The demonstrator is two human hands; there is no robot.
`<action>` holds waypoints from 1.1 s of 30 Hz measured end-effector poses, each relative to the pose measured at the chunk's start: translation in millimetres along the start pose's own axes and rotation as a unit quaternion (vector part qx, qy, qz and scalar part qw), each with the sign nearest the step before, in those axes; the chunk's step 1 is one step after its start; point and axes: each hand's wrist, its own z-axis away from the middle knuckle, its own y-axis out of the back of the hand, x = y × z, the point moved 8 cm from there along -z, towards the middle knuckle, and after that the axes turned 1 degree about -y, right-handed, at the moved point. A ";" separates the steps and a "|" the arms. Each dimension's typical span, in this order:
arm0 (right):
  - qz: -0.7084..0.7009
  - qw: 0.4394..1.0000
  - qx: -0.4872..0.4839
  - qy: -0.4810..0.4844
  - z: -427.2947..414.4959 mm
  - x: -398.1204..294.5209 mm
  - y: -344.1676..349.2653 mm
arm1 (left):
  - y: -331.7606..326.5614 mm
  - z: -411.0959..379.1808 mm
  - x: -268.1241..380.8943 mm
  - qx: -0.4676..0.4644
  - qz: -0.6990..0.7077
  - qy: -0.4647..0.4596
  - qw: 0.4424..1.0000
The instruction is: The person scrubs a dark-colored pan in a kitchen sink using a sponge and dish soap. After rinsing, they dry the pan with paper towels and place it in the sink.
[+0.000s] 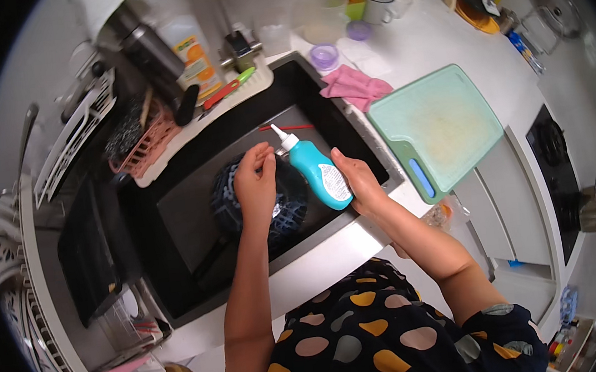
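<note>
My right hand (360, 181) grips a turquoise squeeze bottle (320, 176) near its base, its white nozzle tilted up to the left over the black sink (194, 169). To the left of the bottle is my left hand (255, 176), fingers curled in, the thumb near the fingertips; whether it holds something small I cannot tell. Under my left hand, a dark blue patterned bowl (292, 208) stands in the sink, partly hidden. A thin red stick (297, 127) lies behind the bottle's nozzle.
Right of the sink lie a green cutting board (440, 124) and a pink cloth (355, 86). A red-green peeler or knife (229, 89) rests on the back ledge, beside a dark flask (153, 54) and a pink basket (148, 141). Dish racks fill the left; a stovetop (551, 161) is far right.
</note>
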 end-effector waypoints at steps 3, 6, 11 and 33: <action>0.009 0.996 0.077 0.040 9.7 -14.2 28.6 | -43.2 -23.4 -31.3 -0.041 -0.020 -0.027 0.999; -0.010 0.989 0.131 0.072 25.0 -39.3 51.6 | -104.7 -32.3 -25.4 -0.093 -0.094 -0.072 0.989; -0.009 0.977 0.185 0.102 30.5 -57.4 74.0 | -165.9 -70.7 -82.1 -0.088 -0.097 -0.027 0.991; 0.128 0.959 0.153 0.199 16.3 -44.7 73.8 | -104.7 -51.8 -1.5 -0.219 0.344 0.180 0.895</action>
